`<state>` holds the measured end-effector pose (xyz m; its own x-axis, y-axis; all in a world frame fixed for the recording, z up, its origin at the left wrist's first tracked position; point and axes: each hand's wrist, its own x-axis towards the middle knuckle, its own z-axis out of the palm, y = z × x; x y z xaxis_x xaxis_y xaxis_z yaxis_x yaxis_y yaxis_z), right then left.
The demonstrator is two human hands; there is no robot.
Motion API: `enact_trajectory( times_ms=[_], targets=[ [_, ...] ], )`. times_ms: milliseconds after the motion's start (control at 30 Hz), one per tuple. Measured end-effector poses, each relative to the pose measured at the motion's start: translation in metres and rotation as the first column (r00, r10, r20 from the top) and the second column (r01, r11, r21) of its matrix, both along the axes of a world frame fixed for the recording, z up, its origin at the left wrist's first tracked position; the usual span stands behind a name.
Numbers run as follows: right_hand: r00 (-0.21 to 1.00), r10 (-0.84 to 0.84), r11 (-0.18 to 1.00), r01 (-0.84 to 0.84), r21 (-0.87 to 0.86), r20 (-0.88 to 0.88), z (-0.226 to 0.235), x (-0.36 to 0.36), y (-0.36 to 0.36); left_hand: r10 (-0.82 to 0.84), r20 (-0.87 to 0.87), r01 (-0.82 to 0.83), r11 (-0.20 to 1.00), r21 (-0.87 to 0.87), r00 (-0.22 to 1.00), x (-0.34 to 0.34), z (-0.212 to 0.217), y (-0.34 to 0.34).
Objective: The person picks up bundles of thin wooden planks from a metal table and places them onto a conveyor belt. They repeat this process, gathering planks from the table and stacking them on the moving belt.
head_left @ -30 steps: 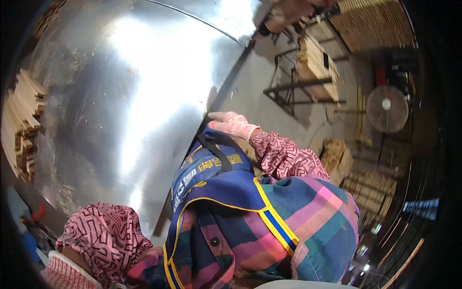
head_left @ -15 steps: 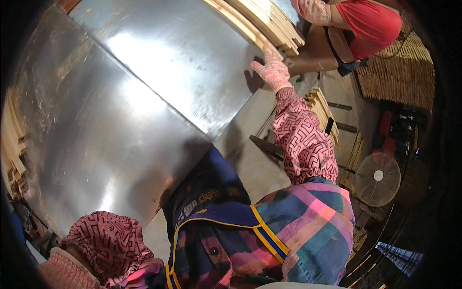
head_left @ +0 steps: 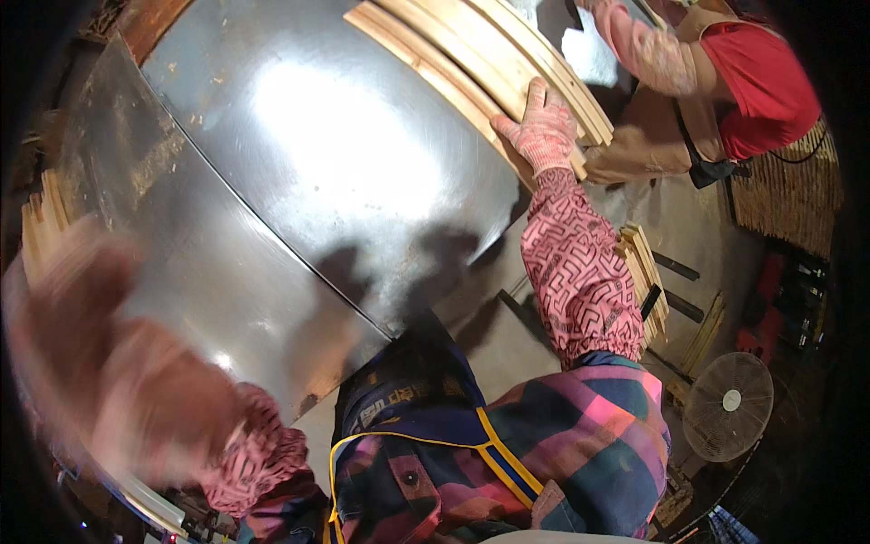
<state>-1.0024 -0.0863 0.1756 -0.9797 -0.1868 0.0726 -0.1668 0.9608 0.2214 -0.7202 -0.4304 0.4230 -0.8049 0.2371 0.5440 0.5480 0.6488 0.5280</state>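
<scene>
Several pale wooden strips (head_left: 453,45) lie side by side across the far right of the metal tabletop. My right hand (head_left: 546,134), in a pink-and-white knit work glove, rests on them close to their near ends. Its fingers stretch forward over the wood and its thumb stands apart to the left. At the left, my left hand (head_left: 77,263) is smeared by motion above the table's left side, beside a smaller stack of wooden strips (head_left: 43,227). Its fingers cannot be made out. Patterned pink sleeve covers are on both my forearms.
The shiny metal table (head_left: 227,290) has a seam across it. Beyond the strips, a person in a red top (head_left: 757,77) works with a gloved hand (head_left: 657,59). More wood (head_left: 643,272) sits right of my arm, near a round fan (head_left: 728,406).
My right hand has moved from the strips' end farther onto them. My left hand has swung from the lower left up toward the left stack. The view has shifted.
</scene>
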Motion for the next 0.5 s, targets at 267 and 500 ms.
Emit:
enact_trajectory(
  times_ms=[267,500],
  targets=[
    [0.992,0.125,0.969,-0.128,-0.212,-0.028,0.022,-0.021,0.013,0.499,0.490,-0.516,0.849,-0.111,0.715,-0.030,-0.288,0.044],
    [0.995,-0.037,0.946,0.064,-0.316,0.091,0.003,-0.083,0.042,0.625,0.539,-0.461,0.781,-0.421,0.565,-0.070,-0.355,0.112]
  ],
)
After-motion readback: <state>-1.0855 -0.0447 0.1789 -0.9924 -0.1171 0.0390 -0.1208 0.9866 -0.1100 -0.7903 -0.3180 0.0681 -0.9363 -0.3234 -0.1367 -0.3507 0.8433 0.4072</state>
